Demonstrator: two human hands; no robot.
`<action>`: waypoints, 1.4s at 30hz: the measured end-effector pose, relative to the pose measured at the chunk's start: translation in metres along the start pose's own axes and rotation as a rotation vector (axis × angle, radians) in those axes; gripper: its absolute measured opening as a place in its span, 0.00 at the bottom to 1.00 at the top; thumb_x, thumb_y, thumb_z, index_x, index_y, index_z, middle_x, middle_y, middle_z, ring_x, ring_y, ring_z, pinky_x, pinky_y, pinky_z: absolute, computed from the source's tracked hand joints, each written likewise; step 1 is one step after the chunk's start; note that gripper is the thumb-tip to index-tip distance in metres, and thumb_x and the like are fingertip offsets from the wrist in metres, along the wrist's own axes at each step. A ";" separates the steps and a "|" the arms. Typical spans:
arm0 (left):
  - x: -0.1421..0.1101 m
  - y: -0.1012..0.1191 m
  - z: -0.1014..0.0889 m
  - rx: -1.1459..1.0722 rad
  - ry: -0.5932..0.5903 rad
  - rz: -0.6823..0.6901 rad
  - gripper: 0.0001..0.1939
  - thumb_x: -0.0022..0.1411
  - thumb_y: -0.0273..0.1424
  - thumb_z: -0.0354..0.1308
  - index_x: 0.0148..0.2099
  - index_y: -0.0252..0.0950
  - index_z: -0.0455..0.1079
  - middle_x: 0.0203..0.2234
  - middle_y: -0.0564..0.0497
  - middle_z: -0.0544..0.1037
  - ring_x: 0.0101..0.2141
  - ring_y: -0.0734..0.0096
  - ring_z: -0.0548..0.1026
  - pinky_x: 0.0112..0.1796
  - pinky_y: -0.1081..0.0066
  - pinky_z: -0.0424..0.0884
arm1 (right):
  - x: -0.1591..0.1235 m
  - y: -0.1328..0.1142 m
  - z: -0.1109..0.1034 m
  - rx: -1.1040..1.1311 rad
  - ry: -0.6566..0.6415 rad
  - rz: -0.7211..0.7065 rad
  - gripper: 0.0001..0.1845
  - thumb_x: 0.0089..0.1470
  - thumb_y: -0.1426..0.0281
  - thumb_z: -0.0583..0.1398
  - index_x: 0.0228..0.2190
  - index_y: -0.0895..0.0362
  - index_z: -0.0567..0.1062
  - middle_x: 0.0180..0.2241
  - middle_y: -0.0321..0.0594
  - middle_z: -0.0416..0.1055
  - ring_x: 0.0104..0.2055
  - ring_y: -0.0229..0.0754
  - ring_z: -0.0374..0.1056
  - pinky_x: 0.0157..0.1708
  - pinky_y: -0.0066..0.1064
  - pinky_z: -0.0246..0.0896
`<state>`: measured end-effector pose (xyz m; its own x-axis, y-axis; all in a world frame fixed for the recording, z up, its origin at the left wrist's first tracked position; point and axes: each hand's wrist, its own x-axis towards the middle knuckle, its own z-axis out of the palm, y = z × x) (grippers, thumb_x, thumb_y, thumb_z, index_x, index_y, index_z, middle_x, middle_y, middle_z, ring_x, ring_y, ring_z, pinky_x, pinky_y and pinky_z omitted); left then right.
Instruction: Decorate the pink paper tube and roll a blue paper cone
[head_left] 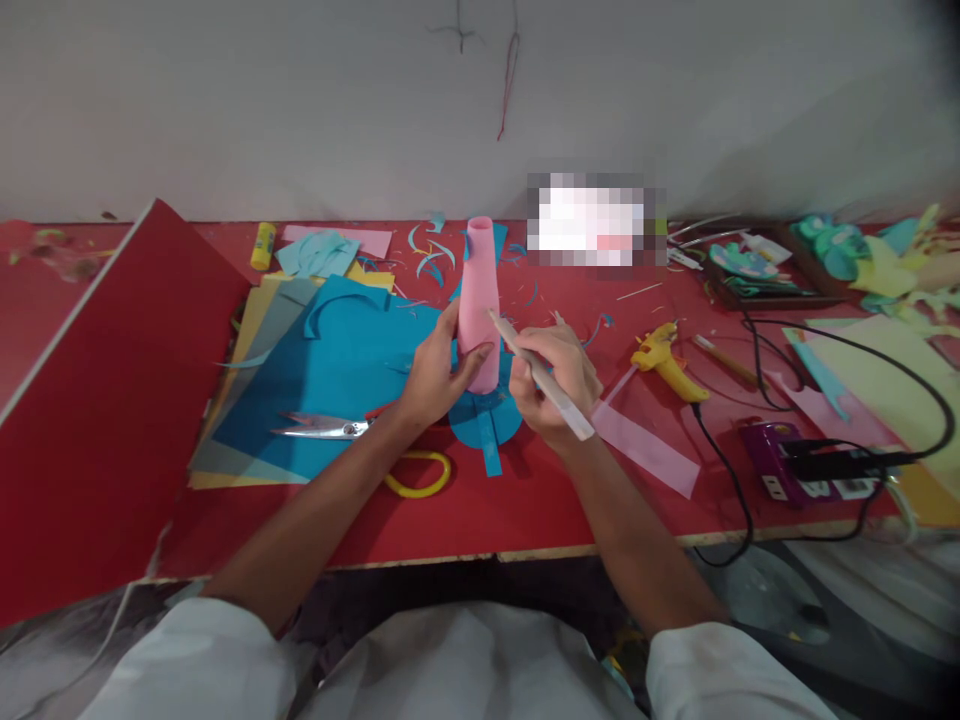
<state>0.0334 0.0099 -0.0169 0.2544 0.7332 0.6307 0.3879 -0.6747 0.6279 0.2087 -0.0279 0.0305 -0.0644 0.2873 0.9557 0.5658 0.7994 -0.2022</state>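
Observation:
My left hand (437,372) is wrapped round the lower part of a pink paper tube (478,280), which stands nearly upright and narrows to an open top. In my right hand (561,368) is a white pencil (555,390), its tip at the tube's right side. Whether the tip touches the paper I cannot tell. Under the tube's base lies a round blue paper piece (466,430) with a blue strip (490,450) on it. Scissors (319,428) with a yellow handle loop lie beneath my left forearm, partly hidden by it.
Blue paper sheets (277,380) and a glue stick (263,246) lie left, beside a raised red panel (127,400). To the right are a yellow glue gun (664,362), its black cable, a pink paper strip (649,450), a purple power socket box (776,465) and a dark tray (817,292).

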 end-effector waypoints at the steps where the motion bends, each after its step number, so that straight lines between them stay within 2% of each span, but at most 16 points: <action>1: 0.000 0.000 0.000 0.000 0.002 0.007 0.32 0.74 0.47 0.57 0.72 0.41 0.56 0.59 0.40 0.77 0.55 0.58 0.80 0.52 0.63 0.78 | 0.000 0.000 0.000 -0.003 -0.010 0.004 0.09 0.69 0.68 0.58 0.49 0.54 0.73 0.36 0.42 0.78 0.35 0.43 0.76 0.37 0.37 0.76; 4: 0.000 -0.001 0.000 0.007 0.007 0.025 0.32 0.75 0.47 0.55 0.73 0.40 0.55 0.59 0.40 0.77 0.56 0.57 0.79 0.54 0.61 0.77 | 0.000 -0.001 0.000 0.004 -0.030 -0.003 0.09 0.69 0.69 0.58 0.49 0.55 0.73 0.36 0.42 0.79 0.35 0.43 0.77 0.37 0.37 0.77; 8: 0.000 -0.002 0.001 0.013 0.010 0.021 0.33 0.74 0.46 0.57 0.73 0.41 0.55 0.59 0.40 0.77 0.56 0.57 0.79 0.53 0.62 0.77 | 0.001 -0.001 0.001 0.017 -0.023 -0.038 0.08 0.69 0.69 0.59 0.49 0.56 0.73 0.35 0.42 0.79 0.34 0.43 0.77 0.35 0.36 0.76; 13: 0.000 -0.001 0.001 0.017 0.012 0.016 0.31 0.74 0.47 0.56 0.72 0.41 0.57 0.59 0.39 0.77 0.57 0.57 0.79 0.54 0.61 0.78 | 0.000 -0.001 0.001 -0.004 -0.022 0.008 0.08 0.70 0.68 0.58 0.49 0.55 0.73 0.35 0.42 0.79 0.35 0.43 0.77 0.37 0.37 0.76; 19: 0.000 -0.001 0.001 0.018 0.013 0.016 0.32 0.74 0.47 0.57 0.72 0.40 0.56 0.60 0.39 0.77 0.57 0.57 0.79 0.54 0.61 0.77 | 0.001 -0.001 0.003 0.007 -0.028 -0.038 0.09 0.69 0.69 0.58 0.49 0.55 0.73 0.36 0.42 0.79 0.35 0.43 0.77 0.36 0.37 0.77; 27: 0.000 0.001 0.001 0.011 0.006 -0.009 0.34 0.73 0.49 0.58 0.73 0.41 0.56 0.59 0.40 0.77 0.54 0.58 0.80 0.52 0.62 0.78 | 0.001 0.002 0.002 -0.077 0.075 -0.070 0.08 0.69 0.67 0.56 0.47 0.54 0.72 0.32 0.39 0.74 0.30 0.42 0.73 0.30 0.36 0.73; 36: 0.001 0.001 0.002 -0.001 0.039 0.020 0.33 0.73 0.49 0.59 0.72 0.40 0.58 0.58 0.41 0.78 0.53 0.60 0.81 0.50 0.65 0.79 | 0.000 0.000 0.003 -0.010 0.006 -0.038 0.10 0.68 0.70 0.58 0.50 0.55 0.72 0.34 0.40 0.76 0.33 0.43 0.74 0.36 0.38 0.74; 42: 0.001 0.001 0.002 0.011 0.029 -0.005 0.34 0.73 0.51 0.58 0.72 0.40 0.58 0.58 0.40 0.78 0.54 0.58 0.80 0.52 0.62 0.78 | -0.003 0.001 0.004 -0.050 0.023 -0.028 0.10 0.70 0.67 0.58 0.51 0.53 0.71 0.36 0.41 0.78 0.34 0.44 0.75 0.35 0.38 0.75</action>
<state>0.0351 0.0101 -0.0169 0.2267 0.7337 0.6405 0.3989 -0.6699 0.6262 0.2064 -0.0258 0.0267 -0.0620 0.2530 0.9655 0.6047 0.7791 -0.1653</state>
